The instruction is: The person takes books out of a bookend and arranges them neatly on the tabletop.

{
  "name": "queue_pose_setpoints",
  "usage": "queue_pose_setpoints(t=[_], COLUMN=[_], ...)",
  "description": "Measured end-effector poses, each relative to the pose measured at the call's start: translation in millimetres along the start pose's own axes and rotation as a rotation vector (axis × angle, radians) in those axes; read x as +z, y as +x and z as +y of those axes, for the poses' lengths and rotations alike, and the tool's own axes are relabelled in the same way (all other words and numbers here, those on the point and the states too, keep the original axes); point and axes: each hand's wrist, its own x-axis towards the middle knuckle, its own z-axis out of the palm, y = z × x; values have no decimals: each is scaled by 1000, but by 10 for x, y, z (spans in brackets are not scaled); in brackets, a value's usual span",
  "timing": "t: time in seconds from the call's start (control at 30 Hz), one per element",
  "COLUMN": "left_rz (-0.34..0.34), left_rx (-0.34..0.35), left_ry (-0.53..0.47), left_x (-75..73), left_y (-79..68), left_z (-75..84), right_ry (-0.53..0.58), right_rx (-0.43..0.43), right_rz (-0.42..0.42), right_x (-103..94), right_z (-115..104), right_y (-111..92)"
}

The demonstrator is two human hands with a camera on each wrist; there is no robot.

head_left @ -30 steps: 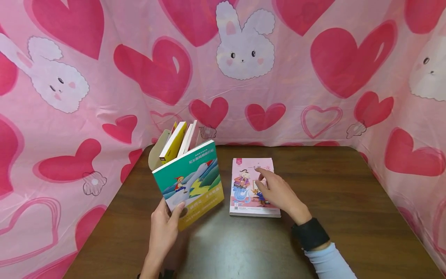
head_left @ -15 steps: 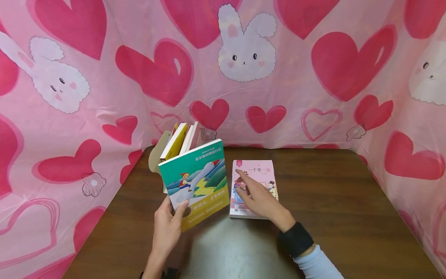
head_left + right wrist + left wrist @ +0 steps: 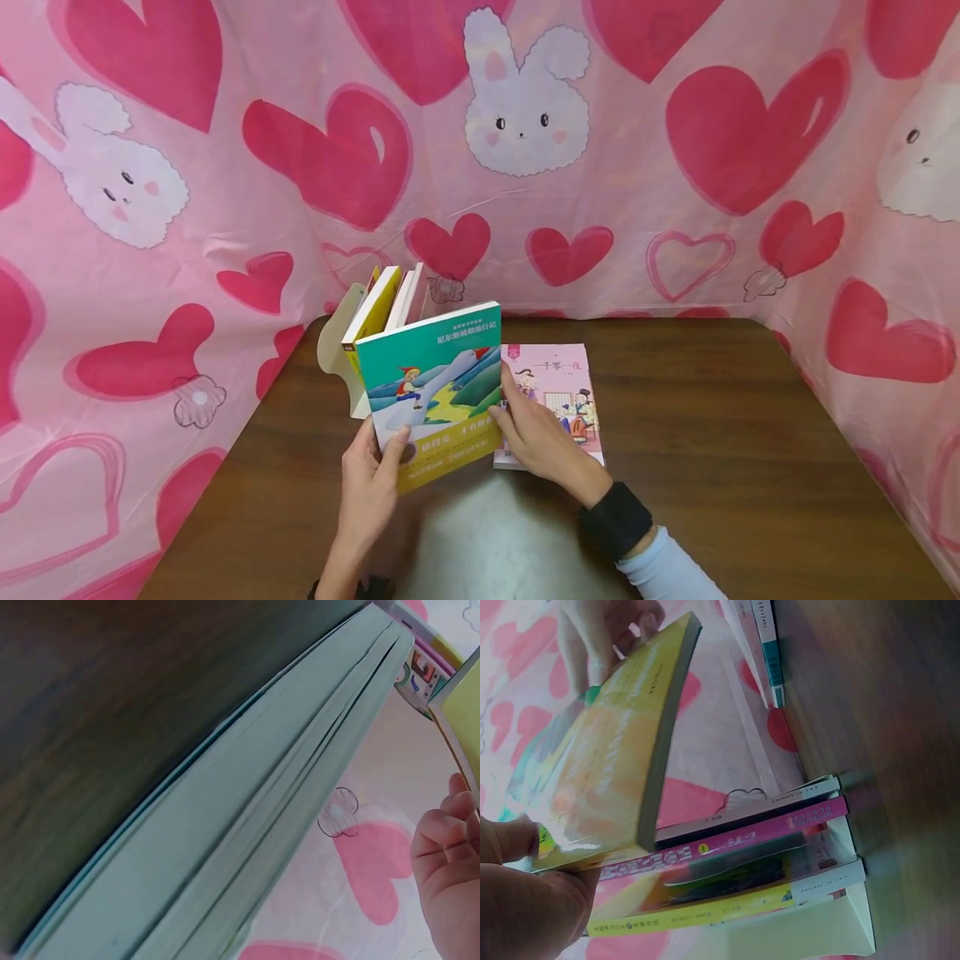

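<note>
My left hand (image 3: 367, 483) holds a green and yellow picture-covered book (image 3: 435, 392) by its lower left corner, thumb on the front cover. The book is tilted up above the table, cover facing me. At its right edge, my right hand (image 3: 543, 437) has the thumb on the front, with the other fingers reaching behind the edge. Under and beyond that hand, a pink-covered book (image 3: 558, 379) lies flat on the table, partly hidden. The right wrist view shows page edges (image 3: 247, 802) of several stacked layers there.
Behind the held book, at the left, a cream bookend (image 3: 341, 333) has several upright books (image 3: 378, 304) in it, partly covered. The left wrist view shows their spines (image 3: 757, 840). A brown wooden table (image 3: 712, 442) is backed by a pink heart-patterned cloth (image 3: 637, 192).
My left hand has carried the green and yellow book rightward, and its cover now faces me more squarely. My right hand has moved left from above the pink book to the held book's edge.
</note>
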Motion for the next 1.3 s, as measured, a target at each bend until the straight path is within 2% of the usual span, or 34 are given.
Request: queue_pose_setpoints(t=[0.23,0.53,0.77,0.93,1.07,1.3], left_rz=[1,-10,-19,-52,-68,-100], left_rx=[93,142,156,210,234,234], left_ry=[22,8,-134,-184,-165,-108], left_x=[97,213,310,361,397,429], left_y=[25,27,50,64,89,105], left_z=[-76,-136,-128,-137,-147,-157], right_ry=[30,43,18,-21,-12,-24], right_rx=[31,-12,-32,-43,-45,-32], right_rz=[8,56,82,108,111,105], right_x=[-20,-56,-97,-151,-188,-220], right_z=[-25,-11,19,42,56,84], right_y=[-20,-38,-45,-47,-49,-70])
